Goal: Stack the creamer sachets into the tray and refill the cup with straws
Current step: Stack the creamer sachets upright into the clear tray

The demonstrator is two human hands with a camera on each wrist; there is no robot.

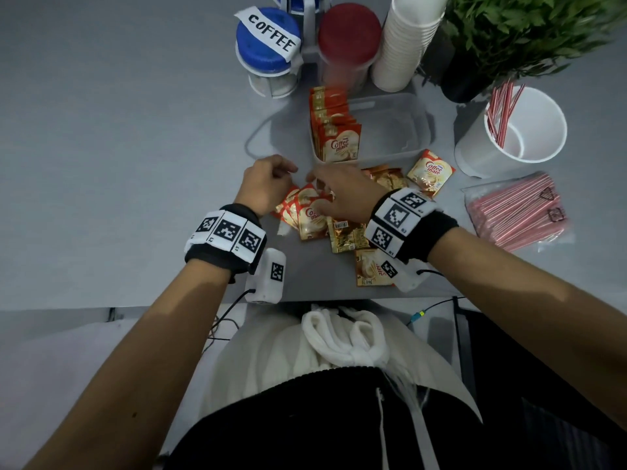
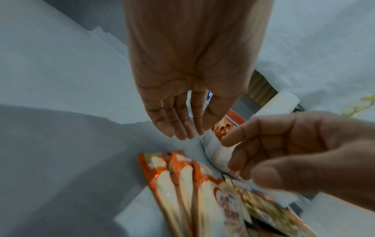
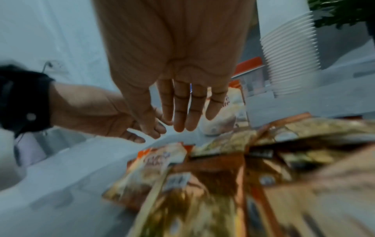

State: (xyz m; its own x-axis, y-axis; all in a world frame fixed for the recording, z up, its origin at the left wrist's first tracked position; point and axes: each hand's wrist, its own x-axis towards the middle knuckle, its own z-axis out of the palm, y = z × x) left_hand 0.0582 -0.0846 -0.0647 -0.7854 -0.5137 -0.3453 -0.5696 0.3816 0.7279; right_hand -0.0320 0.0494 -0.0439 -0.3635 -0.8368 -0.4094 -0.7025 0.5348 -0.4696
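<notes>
Your left hand [image 1: 268, 186] hovers with fingers straight and together, holding nothing, above the fanned creamer sachets [image 1: 307, 215] lying loose on the table [image 1: 118, 164]. Just right, your right hand [image 1: 342, 195] reaches with fingers relaxed, empty too. Those sachets look light, thin and slick; pinch the overlapped edges together before lifting toward the tray [image 1: 417, 130].

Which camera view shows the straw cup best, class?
The head view: the whole white straw cup shows, with a few red-striped straws leaning inside. Neither wrist view shows it; they frame the hands and sachets instead.
</notes>
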